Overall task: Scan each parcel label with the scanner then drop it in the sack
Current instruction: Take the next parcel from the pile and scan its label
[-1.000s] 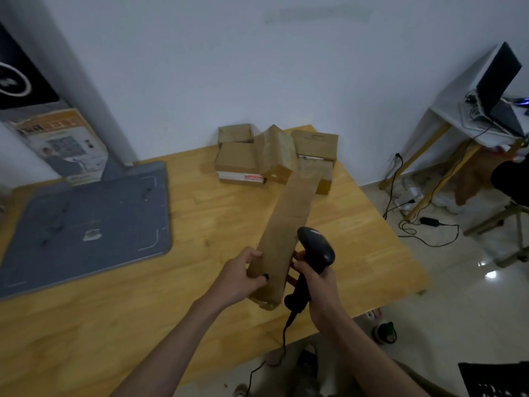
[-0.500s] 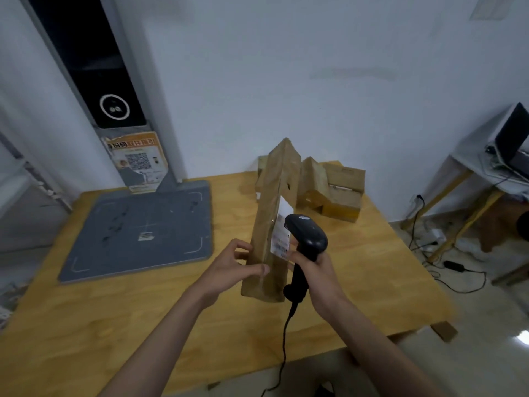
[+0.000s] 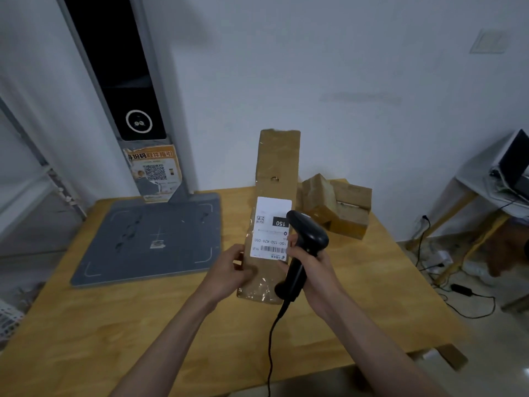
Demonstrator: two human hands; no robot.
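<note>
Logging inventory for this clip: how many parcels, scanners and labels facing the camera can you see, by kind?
Tall parcel held upright in the left hand: 1
Parcels in the pile behind it: at least 3, exact count unclear
Scanner in the right hand: 1
White label facing the camera: 1
Total: at least 6
</note>
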